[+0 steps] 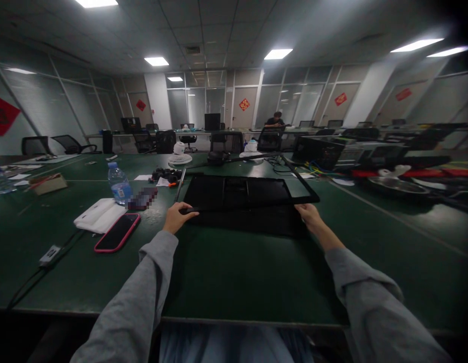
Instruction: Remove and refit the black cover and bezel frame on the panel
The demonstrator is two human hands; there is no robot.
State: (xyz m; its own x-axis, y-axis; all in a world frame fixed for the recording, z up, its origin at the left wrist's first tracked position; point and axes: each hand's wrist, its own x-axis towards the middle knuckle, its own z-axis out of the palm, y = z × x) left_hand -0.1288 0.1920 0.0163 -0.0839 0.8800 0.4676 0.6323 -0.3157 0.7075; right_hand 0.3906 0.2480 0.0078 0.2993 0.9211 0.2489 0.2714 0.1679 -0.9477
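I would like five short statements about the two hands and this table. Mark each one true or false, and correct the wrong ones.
1. The left hand and right hand hold a black frame. True.
2. A pink-edged phone lies on the green table. True.
3. The phone lies right of the frame. False: the phone lies left of it.
4. A bottle stands upright. True.
5. The bottle is nearer the right hand. False: it is nearer the left hand.

Office | glass partitions point(35, 96) | ceiling light panels point(156, 61) (lit) | black chairs point(165, 141) | green desk point(241, 277)
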